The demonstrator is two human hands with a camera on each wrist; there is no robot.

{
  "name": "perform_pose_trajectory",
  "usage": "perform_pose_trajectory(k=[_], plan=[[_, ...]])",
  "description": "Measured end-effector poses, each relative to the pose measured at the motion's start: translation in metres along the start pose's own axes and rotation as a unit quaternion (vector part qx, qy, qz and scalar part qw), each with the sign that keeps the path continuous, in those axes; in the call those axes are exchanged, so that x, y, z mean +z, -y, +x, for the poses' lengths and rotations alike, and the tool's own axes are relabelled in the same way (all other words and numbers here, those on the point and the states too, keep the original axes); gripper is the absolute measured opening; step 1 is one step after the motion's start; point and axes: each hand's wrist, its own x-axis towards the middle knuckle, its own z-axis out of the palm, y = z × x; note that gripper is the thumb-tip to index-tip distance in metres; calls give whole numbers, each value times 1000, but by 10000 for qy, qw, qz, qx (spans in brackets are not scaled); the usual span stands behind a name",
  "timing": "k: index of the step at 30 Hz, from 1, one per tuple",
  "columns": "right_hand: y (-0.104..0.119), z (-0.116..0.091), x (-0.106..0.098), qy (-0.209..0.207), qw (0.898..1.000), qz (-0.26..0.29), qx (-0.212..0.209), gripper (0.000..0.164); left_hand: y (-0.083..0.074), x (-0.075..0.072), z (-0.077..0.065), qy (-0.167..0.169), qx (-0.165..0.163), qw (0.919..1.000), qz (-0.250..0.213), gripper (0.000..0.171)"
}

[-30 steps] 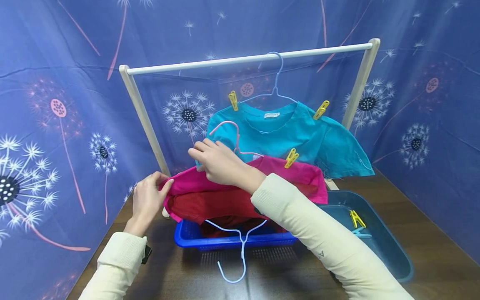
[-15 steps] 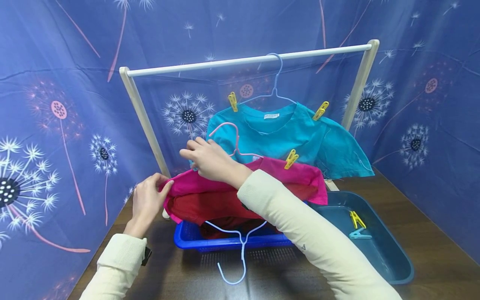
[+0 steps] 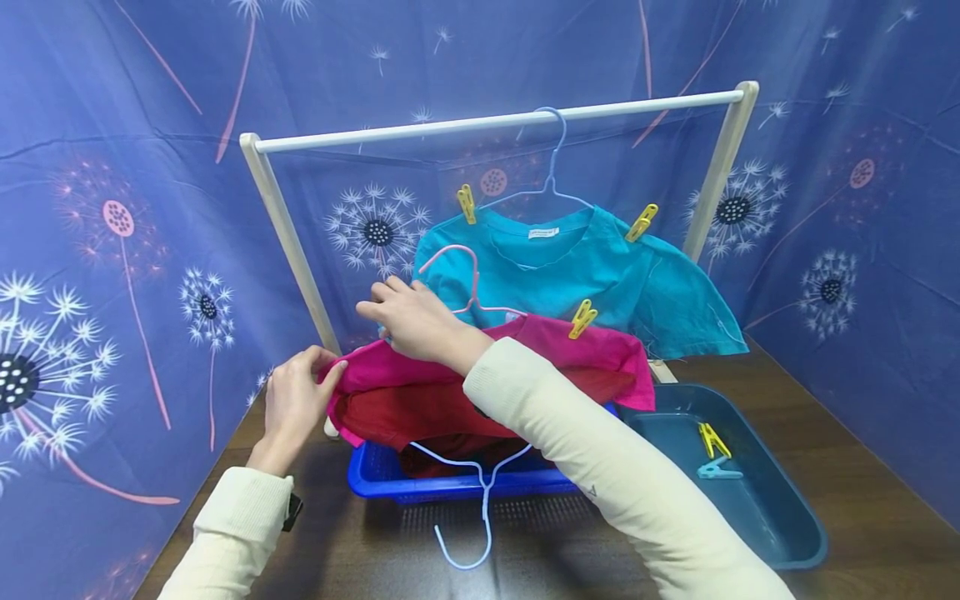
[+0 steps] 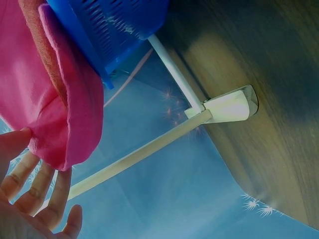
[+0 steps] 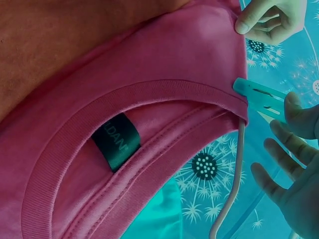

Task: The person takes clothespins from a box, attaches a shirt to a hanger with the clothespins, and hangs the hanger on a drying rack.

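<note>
My left hand (image 3: 296,396) pinches the left sleeve end of a magenta shirt (image 3: 382,364) between thumb and fingers. The shirt is on a pink hanger (image 3: 474,279), whose hook stands free above the collar. My right hand (image 3: 423,325) is at the shirt's left shoulder. In the right wrist view, it pinches a light blue clothespin (image 5: 261,99) whose tip overlaps the shoulder edge beside the neckline, where the hanger wire emerges. A yellow clothespin (image 3: 582,318) grips the other shoulder. Red cloth (image 3: 435,408) lies in front of the magenta shirt.
Behind, a turquoise shirt (image 3: 555,258) hangs by a blue hanger from the rack's white bar (image 3: 420,127), with two yellow clothespins. A blue basket (image 3: 375,475) sits beneath the cloth, a pale blue hanger (image 3: 486,500) over its front. Two clothespins lie in a dark tray (image 3: 772,492) at right.
My right hand has shifted a little left along the magenta shirt's shoulder, its forearm swinging left too. The left hand keeps its pinch on the sleeve in the same place.
</note>
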Motion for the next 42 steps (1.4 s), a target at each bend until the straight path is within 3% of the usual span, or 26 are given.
perform_pose_trajectory(k=[11, 17, 24, 32, 42], plan=[[1, 3, 6, 283, 9993, 63, 228, 32, 1, 2, 0, -24, -10, 10000, -1, 15], [-2, 0, 7, 252, 9988, 146, 387, 29, 2, 3, 0, -65, 18, 10000, -30, 14], [-3, -5, 4, 199, 9989, -21, 429, 36, 1, 3, 0, -29, -42, 10000, -18, 14], [-7, -21, -6, 34, 9994, -23, 354, 31, 1, 3, 0, 6, -90, 10000, -28, 14], [-16, -54, -17, -484, 9987, 109, 65, 26, 0, 2, -1, -1, -73, 10000, -24, 15]])
